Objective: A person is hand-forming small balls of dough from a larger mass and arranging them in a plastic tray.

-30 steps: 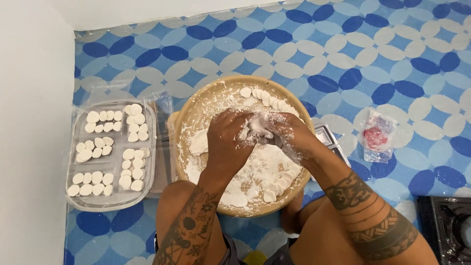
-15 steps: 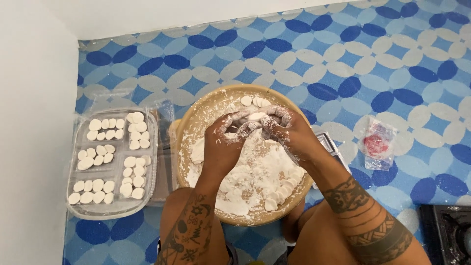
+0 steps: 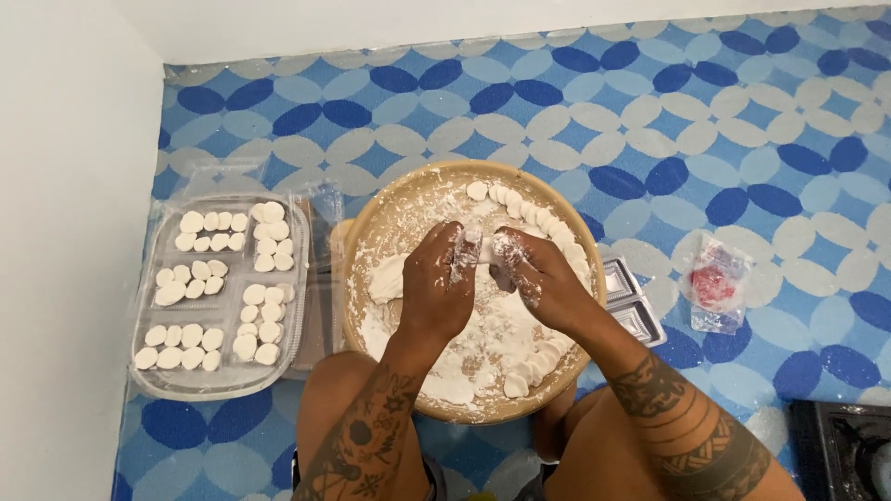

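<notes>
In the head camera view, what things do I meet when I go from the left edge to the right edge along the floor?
White wall → clear plastic tray of white dough pieces → round floured wooden tray with left hand, then right hand → small metal mould → small plastic bag with red contents → dark stove corner.

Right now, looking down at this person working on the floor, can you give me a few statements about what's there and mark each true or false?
1. Both hands, left hand and right hand, are over the round tray. True.
2. The clear plastic tray holds rows of white dough pieces. True.
3. The floor mat is plain red. False: it is patterned blue and white.
4. The small packet lies inside the round tray. False: it lies on the mat, to the right.
</notes>
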